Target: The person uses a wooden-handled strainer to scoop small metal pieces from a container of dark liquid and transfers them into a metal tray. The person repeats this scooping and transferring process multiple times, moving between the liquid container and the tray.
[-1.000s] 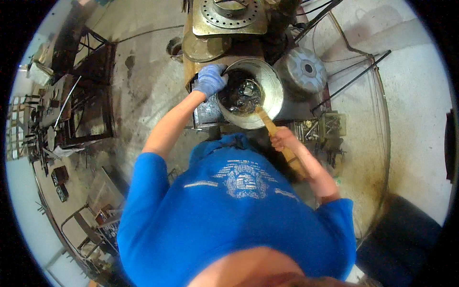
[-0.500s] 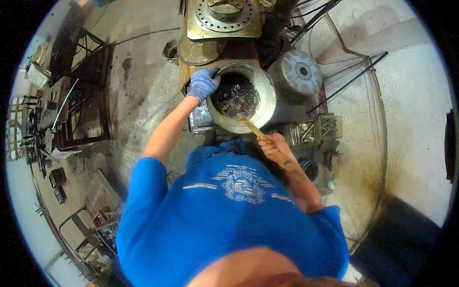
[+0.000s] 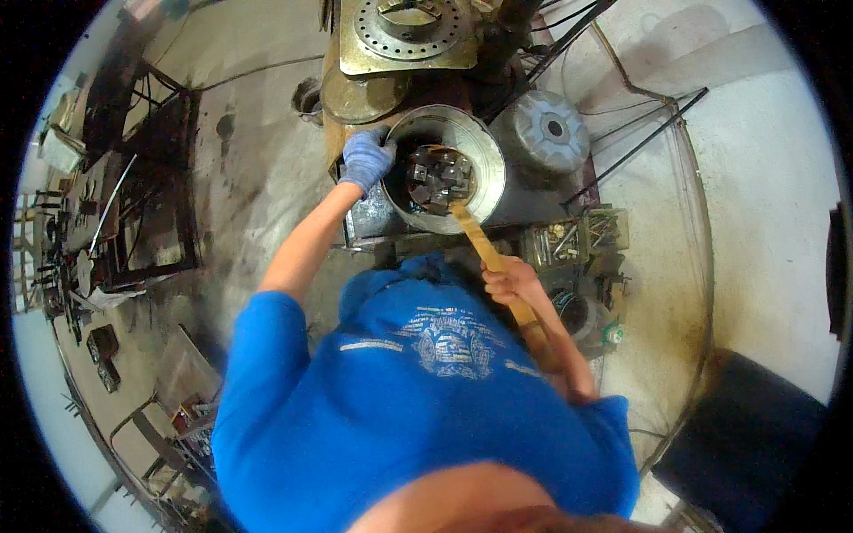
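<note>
Here grips the metal bucket at twelve o'clock by its ten-o'clock rim with the left hand; holds a wooden stick in the right hand, with tip at five o'clock beside dark pieces inside.

No lettering can be read clearly. The only print that shows is on the blue shirt, in the lower middle of the frame: a pale, roundish emblem with an ornate border, small rows of text-like marks along its upper edge, and a short pale bar to either side, the left bar lying almost level and the right bar slanting downward. The characters are too small and blurred to make out.
</note>
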The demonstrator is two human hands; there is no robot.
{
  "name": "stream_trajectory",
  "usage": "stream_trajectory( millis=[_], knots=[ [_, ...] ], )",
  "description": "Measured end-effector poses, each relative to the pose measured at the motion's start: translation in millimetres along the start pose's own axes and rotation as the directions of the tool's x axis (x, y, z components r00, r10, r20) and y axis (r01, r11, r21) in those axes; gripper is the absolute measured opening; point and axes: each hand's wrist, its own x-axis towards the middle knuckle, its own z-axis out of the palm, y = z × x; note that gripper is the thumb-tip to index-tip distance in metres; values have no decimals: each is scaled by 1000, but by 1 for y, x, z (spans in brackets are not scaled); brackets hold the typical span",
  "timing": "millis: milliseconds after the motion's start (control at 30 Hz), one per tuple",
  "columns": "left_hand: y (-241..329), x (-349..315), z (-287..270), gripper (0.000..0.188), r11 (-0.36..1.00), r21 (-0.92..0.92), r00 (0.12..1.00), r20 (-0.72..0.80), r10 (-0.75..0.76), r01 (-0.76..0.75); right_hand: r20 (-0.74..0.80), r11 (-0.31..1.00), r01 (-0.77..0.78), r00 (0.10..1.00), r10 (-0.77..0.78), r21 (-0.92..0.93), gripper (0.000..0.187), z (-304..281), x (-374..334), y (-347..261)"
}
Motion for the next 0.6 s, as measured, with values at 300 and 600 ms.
stream_trajectory(
  millis=[300,600],
  knots=[
    [3,0,2,25,991,-83,994,-31,102,-104,157,995,-59,986,46,79,12,-9,44,4],
    [0,4,5,26,988,-9,986,66,152,-151,160,968,-166,978,137,187,29,-21,31,-9]
  ],
)
